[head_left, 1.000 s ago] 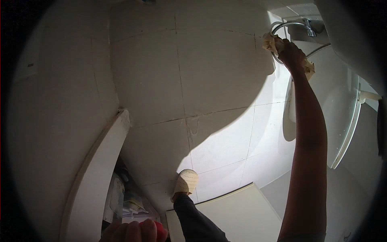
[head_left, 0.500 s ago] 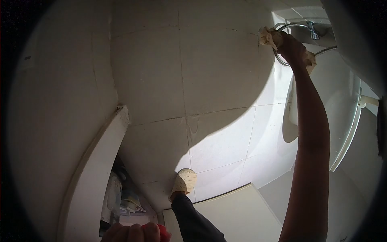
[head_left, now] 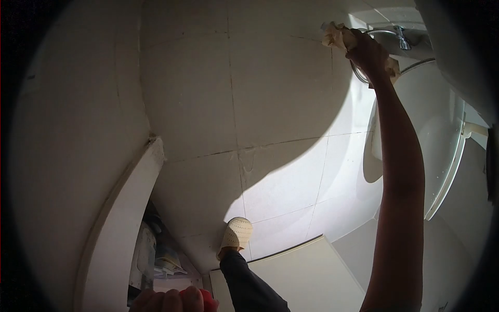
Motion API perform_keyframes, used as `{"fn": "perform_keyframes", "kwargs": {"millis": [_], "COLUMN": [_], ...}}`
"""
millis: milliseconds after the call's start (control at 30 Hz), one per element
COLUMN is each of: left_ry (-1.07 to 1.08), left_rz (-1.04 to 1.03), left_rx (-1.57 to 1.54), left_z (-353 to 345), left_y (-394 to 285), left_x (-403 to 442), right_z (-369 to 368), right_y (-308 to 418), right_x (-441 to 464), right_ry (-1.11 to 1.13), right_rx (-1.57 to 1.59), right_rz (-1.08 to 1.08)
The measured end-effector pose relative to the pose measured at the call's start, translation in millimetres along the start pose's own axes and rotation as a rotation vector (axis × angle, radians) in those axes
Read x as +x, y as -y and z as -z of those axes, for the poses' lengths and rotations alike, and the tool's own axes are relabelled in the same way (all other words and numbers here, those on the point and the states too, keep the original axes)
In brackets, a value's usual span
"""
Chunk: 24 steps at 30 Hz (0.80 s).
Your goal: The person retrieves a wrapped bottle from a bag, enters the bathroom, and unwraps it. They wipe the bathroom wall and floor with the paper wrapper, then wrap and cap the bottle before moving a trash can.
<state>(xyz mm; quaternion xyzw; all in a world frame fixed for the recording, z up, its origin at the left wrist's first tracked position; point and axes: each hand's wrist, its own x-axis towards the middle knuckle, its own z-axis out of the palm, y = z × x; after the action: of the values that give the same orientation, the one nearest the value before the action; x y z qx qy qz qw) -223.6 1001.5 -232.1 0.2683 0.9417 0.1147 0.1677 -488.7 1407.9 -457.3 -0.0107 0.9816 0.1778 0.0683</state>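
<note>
My right hand [head_left: 368,54] is stretched far forward at the upper right, its fingers wrapped round a crumpled beige cloth [head_left: 337,37] that sticks out on both sides of the fist. The cloth is in front of a looped metal hose [head_left: 358,74], near a chrome valve [head_left: 402,38]. At the bottom edge my left hand [head_left: 169,301] is closed round a red object [head_left: 206,300], mostly hidden by the fingers.
A white toilet [head_left: 434,119] stands on the right, partly behind my right arm. My foot in a cream slipper [head_left: 239,232] is on the tiled floor [head_left: 275,104]. A curved white panel [head_left: 122,218] and shelved items [head_left: 167,260] are at the lower left; a pale door [head_left: 291,275] is below.
My right hand has moved a little up and to the left with the cloth. My left hand keeps its hold on the red object near the bottom edge.
</note>
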Motion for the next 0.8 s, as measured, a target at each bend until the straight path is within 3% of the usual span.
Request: {"fn": "perform_keyframes", "kwargs": {"millis": [200,433,800], "left_ry": [-0.002,-0.004,0.06], "left_rz": [-0.017,-0.014,-0.004], "left_rx": [-0.051,-0.028,0.016], "left_z": [-6.7,-9.6,-11.6], "left_y": [21.4,21.2,21.8], "left_x": [7.6,12.2,6.3], "right_z": [-12.0,-32.9,-23.5], "right_y": [-35.6,-117.9,-123.7], "right_x": [23.9,22.1,12.6], "right_ry": [0.248,0.165,0.165], "right_rx": [-0.169,-0.354,-0.366], "right_rz": [-0.205,-0.223,-0.233]}}
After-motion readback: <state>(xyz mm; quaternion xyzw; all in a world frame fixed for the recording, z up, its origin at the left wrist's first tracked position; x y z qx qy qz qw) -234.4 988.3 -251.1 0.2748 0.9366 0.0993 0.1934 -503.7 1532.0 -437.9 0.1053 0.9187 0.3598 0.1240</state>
